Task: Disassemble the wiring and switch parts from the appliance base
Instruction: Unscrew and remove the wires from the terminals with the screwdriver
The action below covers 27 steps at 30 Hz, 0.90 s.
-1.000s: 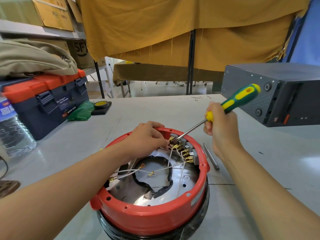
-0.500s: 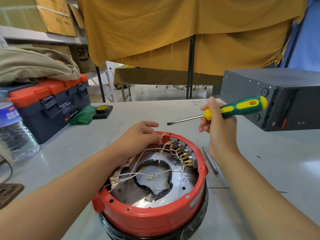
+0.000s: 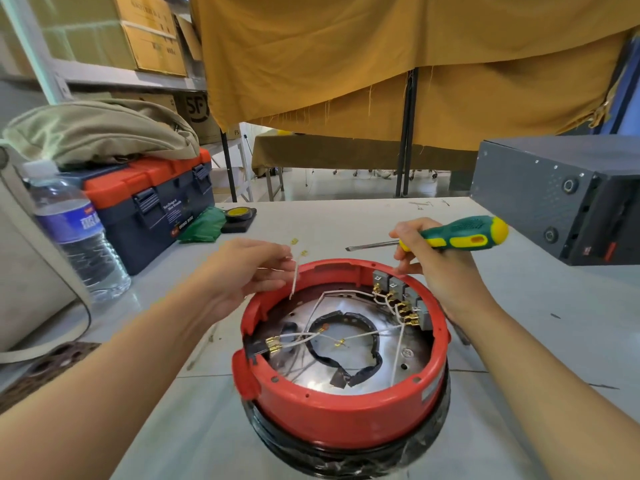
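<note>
The round red appliance base (image 3: 346, 420) stands upside down in front of me, its open underside showing white wires (image 3: 353, 336) and a row of grey switches (image 3: 401, 296) with brass terminals along the far right rim. My left hand (image 3: 249, 271) is over the far left rim and pinches a loose white wire (image 3: 294, 278) with brass connectors at its upper end. My right hand (image 3: 433, 258), just behind the switches, grips a green and yellow flat screwdriver (image 3: 457, 235) held level, tip pointing left above the base.
A navy and orange toolbox (image 3: 152, 202) with a khaki bag on top sits at the left, beside a water bottle (image 3: 76, 230). A green cloth (image 3: 202, 226) and a tape roll (image 3: 239, 213) lie behind the base. A dark metal box (image 3: 561, 199) stands at the right.
The screwdriver tip has left the switch terminals and now sits level above the base. My left hand has pulled a white wire free and lifted it toward the left rim.
</note>
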Tool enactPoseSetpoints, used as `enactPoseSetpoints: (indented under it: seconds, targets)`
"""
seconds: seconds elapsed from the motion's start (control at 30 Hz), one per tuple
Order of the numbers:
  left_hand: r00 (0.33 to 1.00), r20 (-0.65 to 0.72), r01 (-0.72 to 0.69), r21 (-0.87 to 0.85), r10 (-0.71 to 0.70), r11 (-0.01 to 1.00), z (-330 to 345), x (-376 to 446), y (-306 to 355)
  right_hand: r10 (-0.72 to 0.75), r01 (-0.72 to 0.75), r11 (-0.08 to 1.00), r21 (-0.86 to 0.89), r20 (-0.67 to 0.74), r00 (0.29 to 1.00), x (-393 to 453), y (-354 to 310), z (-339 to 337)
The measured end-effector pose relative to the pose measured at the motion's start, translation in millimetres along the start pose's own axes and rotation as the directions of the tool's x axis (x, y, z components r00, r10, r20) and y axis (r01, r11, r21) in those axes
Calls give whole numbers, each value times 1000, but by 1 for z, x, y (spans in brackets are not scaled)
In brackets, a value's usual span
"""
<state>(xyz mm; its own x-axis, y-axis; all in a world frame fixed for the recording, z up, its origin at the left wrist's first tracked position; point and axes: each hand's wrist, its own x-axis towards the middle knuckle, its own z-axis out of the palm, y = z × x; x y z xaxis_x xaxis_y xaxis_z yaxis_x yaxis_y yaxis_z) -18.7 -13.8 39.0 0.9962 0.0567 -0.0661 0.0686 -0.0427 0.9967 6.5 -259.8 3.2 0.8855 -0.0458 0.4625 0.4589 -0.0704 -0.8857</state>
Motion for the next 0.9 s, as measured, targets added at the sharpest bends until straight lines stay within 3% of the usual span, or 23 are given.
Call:
enactPoseSetpoints:
  seconds: [0.23,0.37,0.53,0.7,0.9]
  targets:
    - [979,-189,32,-216,-74,976,-57,-6,-11,-19,20,999,-36,2,1000,-2,0,-1]
    - [949,-306,74,-30,-79,997,-80,0,-41,-28,28,999,-43,-3,1000,-3,-1,0]
    - [931,-358,120,133,-65,984,-89,9,-71,-26,26,998,-52,2,1000,-3,1,-1]
    - [889,-457,189,358,-5,914,-91,12,-79,-33,33,999,-41,8,999,-3,1,-1]
    - [885,-465,226,429,-1,875,-91,11,-83,-29,29,999,-46,8,1000,-3,1,-1]
